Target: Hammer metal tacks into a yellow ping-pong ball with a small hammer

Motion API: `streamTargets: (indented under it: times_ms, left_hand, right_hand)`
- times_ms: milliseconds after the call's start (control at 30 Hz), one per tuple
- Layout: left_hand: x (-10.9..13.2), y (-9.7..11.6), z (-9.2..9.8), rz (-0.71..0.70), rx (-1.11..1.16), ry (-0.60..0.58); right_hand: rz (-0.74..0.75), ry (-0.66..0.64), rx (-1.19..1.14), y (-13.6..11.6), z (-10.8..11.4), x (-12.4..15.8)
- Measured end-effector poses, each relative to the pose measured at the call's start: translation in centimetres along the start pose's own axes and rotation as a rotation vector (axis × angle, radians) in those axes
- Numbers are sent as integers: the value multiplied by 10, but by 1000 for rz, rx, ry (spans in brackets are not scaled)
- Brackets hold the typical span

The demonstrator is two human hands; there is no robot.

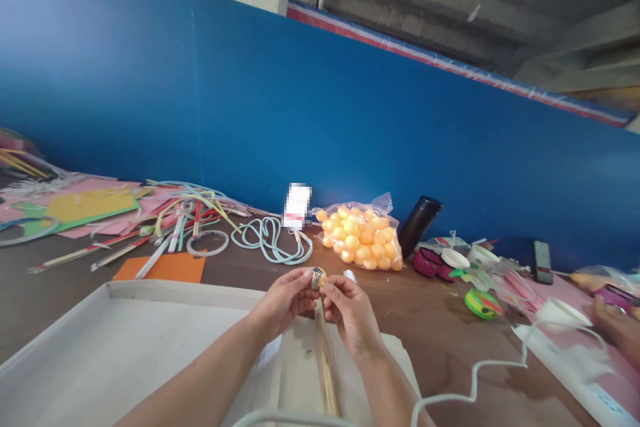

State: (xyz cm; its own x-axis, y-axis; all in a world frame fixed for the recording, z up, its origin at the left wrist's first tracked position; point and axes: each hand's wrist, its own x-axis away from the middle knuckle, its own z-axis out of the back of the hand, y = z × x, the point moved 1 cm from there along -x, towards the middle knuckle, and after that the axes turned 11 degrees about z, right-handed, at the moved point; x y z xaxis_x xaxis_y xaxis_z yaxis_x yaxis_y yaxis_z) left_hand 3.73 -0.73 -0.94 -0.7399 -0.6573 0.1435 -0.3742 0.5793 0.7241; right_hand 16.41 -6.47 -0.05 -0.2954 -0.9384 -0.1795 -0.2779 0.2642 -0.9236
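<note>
Between my two hands is a small round item (318,277), silvery with dark and yellow parts; its details are too small to tell. The fingertips of my left hand (286,300) pinch its left side. On the right side, the thumb and fingers of my right hand (350,313) close on its yellow edge. Below the hands, a bundle of thin wooden sticks (326,373) lies lengthwise over a pale cardboard tray (150,290). Beyond the hands sits a clear bag of orange balls (360,237).
Coiled pale-blue cord (273,240), coloured papers (90,203) and sticks lie left. A black bottle (420,223), purple tape rolls (427,261), a green-yellow roll (483,304), a phone (543,261) and a white cable (475,373) are right. Another person's hand (613,320) shows far right.
</note>
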Motion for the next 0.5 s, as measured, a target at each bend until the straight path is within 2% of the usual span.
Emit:
streamTargets:
  times_ms: [500]
  left_hand:
    - [3,0,-4,-19,-39,-1]
  right_hand:
    - [-20,-6,0,0,2,1]
